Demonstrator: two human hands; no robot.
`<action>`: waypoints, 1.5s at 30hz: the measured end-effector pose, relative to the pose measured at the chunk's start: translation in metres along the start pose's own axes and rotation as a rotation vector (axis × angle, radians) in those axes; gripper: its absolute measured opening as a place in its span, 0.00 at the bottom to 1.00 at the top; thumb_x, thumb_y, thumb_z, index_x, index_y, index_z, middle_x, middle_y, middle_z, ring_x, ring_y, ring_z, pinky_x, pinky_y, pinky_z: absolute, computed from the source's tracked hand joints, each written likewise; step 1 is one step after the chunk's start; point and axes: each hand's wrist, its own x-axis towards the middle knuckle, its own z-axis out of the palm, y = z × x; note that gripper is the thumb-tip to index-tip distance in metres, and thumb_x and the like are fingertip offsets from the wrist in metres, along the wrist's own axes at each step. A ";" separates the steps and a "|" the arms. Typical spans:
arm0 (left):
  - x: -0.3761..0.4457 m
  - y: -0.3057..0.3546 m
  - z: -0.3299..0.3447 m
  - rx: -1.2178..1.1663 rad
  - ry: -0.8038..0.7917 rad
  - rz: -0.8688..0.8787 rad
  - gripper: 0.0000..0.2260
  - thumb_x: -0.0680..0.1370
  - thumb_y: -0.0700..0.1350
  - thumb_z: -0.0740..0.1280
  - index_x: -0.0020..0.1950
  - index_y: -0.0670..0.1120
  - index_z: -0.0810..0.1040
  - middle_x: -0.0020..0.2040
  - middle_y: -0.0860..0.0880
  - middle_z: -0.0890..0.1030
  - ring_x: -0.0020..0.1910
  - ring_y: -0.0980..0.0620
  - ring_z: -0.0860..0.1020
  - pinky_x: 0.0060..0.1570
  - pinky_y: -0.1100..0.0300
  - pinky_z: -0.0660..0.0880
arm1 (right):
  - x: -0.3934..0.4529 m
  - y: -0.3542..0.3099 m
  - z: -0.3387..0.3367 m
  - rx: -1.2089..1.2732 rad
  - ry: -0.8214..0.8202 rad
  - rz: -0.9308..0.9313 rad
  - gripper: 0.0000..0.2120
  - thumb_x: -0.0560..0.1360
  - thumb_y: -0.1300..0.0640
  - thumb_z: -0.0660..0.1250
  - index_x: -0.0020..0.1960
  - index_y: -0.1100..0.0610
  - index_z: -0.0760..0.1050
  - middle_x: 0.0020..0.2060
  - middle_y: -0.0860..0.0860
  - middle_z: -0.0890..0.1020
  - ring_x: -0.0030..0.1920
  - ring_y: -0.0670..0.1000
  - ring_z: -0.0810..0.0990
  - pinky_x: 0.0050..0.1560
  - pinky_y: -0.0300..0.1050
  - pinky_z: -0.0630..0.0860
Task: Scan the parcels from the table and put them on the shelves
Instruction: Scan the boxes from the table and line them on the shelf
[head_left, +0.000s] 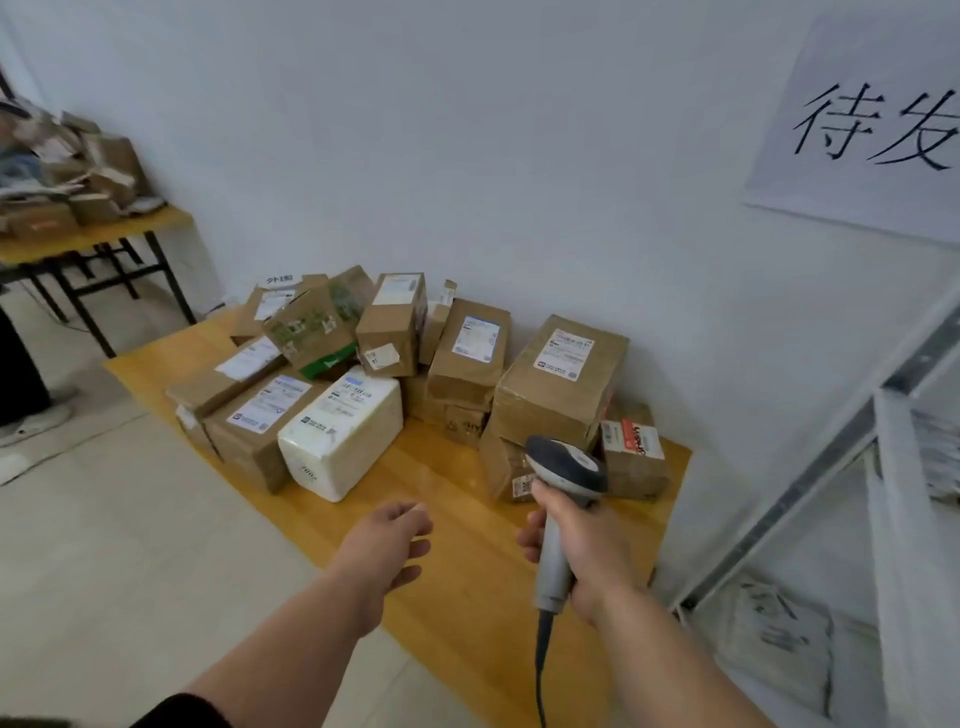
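Several cardboard parcels with shipping labels are piled on a low wooden table (467, 551) against the wall. Among them are a white foam box (340, 434) at the front, a large brown box (561, 382) at the right and a small box with red print (634, 452) beside it. My right hand (582, 551) grips a grey barcode scanner (563, 486) by its handle, its head aimed at the right-hand parcels. My left hand (387, 545) reaches out over the table's front part with relaxed fingers, holding nothing, short of the white foam box.
A white metal shelf rack (893, 447) stands at the right, with grey bagged parcels (779, 639) on its low level. A second table (98, 234) at the back left carries more boxes. A paper sign (872, 130) hangs on the wall. Someone's shoes (31, 421) show at left.
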 end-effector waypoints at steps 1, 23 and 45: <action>0.012 0.006 0.006 0.011 -0.011 0.001 0.09 0.82 0.51 0.64 0.58 0.50 0.78 0.54 0.49 0.82 0.53 0.50 0.81 0.52 0.53 0.80 | 0.009 -0.004 -0.002 0.007 0.030 0.000 0.10 0.76 0.53 0.73 0.47 0.60 0.80 0.38 0.57 0.82 0.37 0.56 0.85 0.40 0.49 0.81; 0.232 0.120 0.124 0.357 -0.425 0.008 0.29 0.80 0.54 0.65 0.79 0.53 0.60 0.73 0.49 0.71 0.71 0.44 0.70 0.70 0.41 0.68 | 0.189 -0.070 0.012 0.143 0.441 0.040 0.16 0.72 0.54 0.76 0.56 0.51 0.75 0.50 0.54 0.80 0.51 0.56 0.78 0.54 0.53 0.74; 0.060 0.063 0.052 -0.016 -0.593 -0.018 0.42 0.59 0.59 0.78 0.70 0.53 0.68 0.61 0.46 0.79 0.59 0.43 0.78 0.61 0.45 0.76 | 0.024 -0.034 -0.023 0.290 0.349 -0.225 0.20 0.62 0.53 0.79 0.52 0.55 0.84 0.48 0.57 0.86 0.54 0.61 0.83 0.61 0.66 0.77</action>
